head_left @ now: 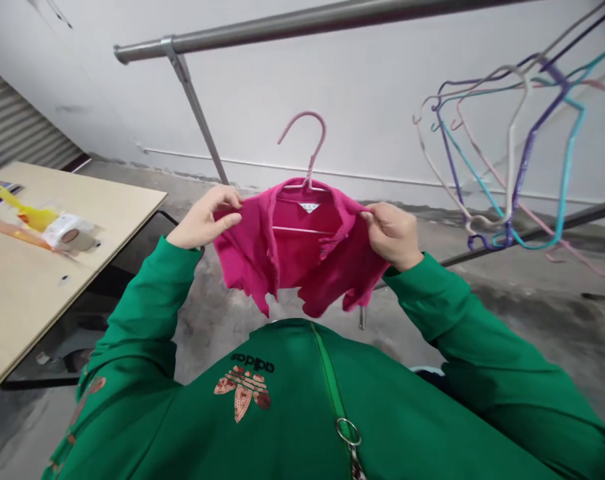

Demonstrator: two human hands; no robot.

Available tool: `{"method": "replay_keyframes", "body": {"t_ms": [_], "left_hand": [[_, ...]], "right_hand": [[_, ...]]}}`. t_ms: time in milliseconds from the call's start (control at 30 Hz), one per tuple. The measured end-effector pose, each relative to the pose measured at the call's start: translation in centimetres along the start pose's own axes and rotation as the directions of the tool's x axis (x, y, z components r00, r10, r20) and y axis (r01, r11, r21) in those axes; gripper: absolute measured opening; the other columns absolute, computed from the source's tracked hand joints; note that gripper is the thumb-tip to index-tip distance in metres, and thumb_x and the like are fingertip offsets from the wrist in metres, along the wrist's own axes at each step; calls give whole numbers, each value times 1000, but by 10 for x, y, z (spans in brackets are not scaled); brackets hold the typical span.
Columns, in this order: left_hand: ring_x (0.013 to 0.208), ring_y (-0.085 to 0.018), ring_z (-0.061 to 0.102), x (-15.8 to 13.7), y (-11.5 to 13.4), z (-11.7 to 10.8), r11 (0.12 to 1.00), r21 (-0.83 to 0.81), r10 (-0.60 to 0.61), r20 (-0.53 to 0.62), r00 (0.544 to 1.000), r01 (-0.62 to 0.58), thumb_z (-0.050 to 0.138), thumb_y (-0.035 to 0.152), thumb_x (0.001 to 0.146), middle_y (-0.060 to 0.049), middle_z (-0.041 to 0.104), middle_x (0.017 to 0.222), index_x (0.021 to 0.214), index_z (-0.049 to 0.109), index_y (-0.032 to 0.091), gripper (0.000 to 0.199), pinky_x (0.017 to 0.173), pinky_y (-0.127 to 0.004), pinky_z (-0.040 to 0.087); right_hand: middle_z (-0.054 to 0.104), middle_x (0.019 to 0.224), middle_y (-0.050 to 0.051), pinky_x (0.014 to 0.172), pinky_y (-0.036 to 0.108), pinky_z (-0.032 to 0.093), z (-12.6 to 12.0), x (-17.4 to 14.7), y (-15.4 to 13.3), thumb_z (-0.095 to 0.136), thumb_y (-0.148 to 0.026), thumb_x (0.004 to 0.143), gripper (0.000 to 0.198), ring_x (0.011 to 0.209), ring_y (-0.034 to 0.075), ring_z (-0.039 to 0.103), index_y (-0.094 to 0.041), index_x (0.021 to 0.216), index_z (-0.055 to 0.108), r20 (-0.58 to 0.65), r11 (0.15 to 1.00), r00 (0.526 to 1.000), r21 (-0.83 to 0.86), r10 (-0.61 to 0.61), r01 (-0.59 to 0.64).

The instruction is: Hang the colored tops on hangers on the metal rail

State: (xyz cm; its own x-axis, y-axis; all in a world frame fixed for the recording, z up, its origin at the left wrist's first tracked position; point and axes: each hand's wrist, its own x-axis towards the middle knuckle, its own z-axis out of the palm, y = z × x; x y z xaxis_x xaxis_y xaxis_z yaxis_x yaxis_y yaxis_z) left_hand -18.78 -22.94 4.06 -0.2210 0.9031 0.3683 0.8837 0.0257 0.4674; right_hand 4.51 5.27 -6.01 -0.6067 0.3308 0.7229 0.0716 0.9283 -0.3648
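A small pink shirt (302, 260) is held up at chest height, in front of the person's green zip jacket (302, 407). The left hand (205, 219) is pinched on the shirt's left shoulder, fingers closed over the cloth; the right hand (392, 233) is clenched on its right shoulder in the same way. A pink hanger (307, 143) already sits inside the neck opening: its hook rises above the collar and its lower bar shows across the open front. As it looks, the hanger is in and the shoulders are being settled over its arms; the shirt hangs bunched and uneven at the hem, and it is not on the rail. The metal rail (302, 23) runs across above, well apart from the hook. Toward the rail's right end a cluster of bare hangers (507, 153) in purple, teal, grey and pink dangles. At the left stands a worktop (27, 293); near its far left corner lie a roll of tape (68, 232) and a yellow tool (25, 210) just beside it
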Motion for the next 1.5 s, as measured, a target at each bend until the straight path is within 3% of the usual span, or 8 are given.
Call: {"method": "replay_keyframes", "body": {"t_ms": [100, 200, 367, 567, 767, 933, 1133, 1500], "left_hand": [[100, -21, 56, -8, -40, 6, 984, 135, -98, -145, 985, 118, 64, 40, 77, -12, 59, 112, 111, 53, 14, 45, 93, -38, 46], [107, -24, 54, -9, -74, 20, 951, 223, -166, -211, 963, 213, 65, 31, 74, -11, 61, 112, 110, 55, 14, 41, 99, -42, 41], [81, -15, 58, -1, -92, 46, 926, -81, -377, -211, 902, 368, 49, 19, 79, -3, 62, 89, 104, 54, 14, 26, 78, -30, 50], [85, -16, 58, 6, -95, 36, 963, -60, -267, -267, 926, 261, 46, 24, 82, -4, 62, 90, 97, 59, 13, 22, 83, -31, 49], [102, -21, 57, 11, -77, 14, 978, 184, -79, -117, 990, 100, 39, 30, 88, -9, 64, 106, 110, 62, 13, 36, 95, -37, 44], [95, -24, 62, 23, -43, 47, 879, 477, 14, -10, 1000, -8, 31, 37, 94, -13, 68, 102, 108, 63, 13, 43, 83, -36, 47], [75, -22, 65, 28, -30, 75, 810, 586, 101, -96, 990, -25, 21, 38, 96, -11, 69, 82, 96, 64, 14, 48, 66, -32, 43], [87, -22, 63, 28, -27, 30, 834, 551, 106, -95, 990, -36, 19, 51, 96, -11, 68, 95, 105, 61, 17, 55, 75, -32, 45]], "right_hand": [[66, 70, 8, 63, 28, 45, -11, 5, 3, 41, -38, 89, 30, 66, 18, 61, -20, 76, 62, -9, 1000, 1000, -20, 11, -12], [65, 64, 8, 58, 27, 43, -21, 8, 6, 44, -35, 88, 29, 60, 17, 60, -19, 72, 63, -13, 998, 1000, -65, -2, 1], [67, 65, 9, 55, 23, 43, -38, 8, 8, 51, -24, 86, 22, 58, 14, 61, -15, 74, 66, -67, 989, 989, -75, -133, 128], [66, 63, 8, 52, 23, 41, -59, 8, 11, 52, -23, 86, 22, 56, 14, 59, -13, 76, 68, -49, 993, 993, -56, -105, 102], [69, 70, 8, 58, 23, 45, -65, 5, 5, 52, -28, 87, 23, 64, 15, 64, -15, 78, 69, -4, 999, 1000, 43, 11, -11], [69, 72, 6, 63, 26, 48, -59, 5, 6, 50, -39, 86, 29, 67, 16, 64, -18, 77, 68, 80, 994, 994, 81, 71, -78], [62, 66, 4, 61, 29, 45, -59, 16, -1, 44, -48, 90, 37, 62, 17, 59, -21, 75, 65, 191, 995, 978, 43, 79, -89], [66, 71, 6, 65, 30, 48, -71, 9, 5, 42, -44, 89, 36, 67, 18, 62, -19, 80, 66, 37, 998, 997, -19, 67, -66]]}}
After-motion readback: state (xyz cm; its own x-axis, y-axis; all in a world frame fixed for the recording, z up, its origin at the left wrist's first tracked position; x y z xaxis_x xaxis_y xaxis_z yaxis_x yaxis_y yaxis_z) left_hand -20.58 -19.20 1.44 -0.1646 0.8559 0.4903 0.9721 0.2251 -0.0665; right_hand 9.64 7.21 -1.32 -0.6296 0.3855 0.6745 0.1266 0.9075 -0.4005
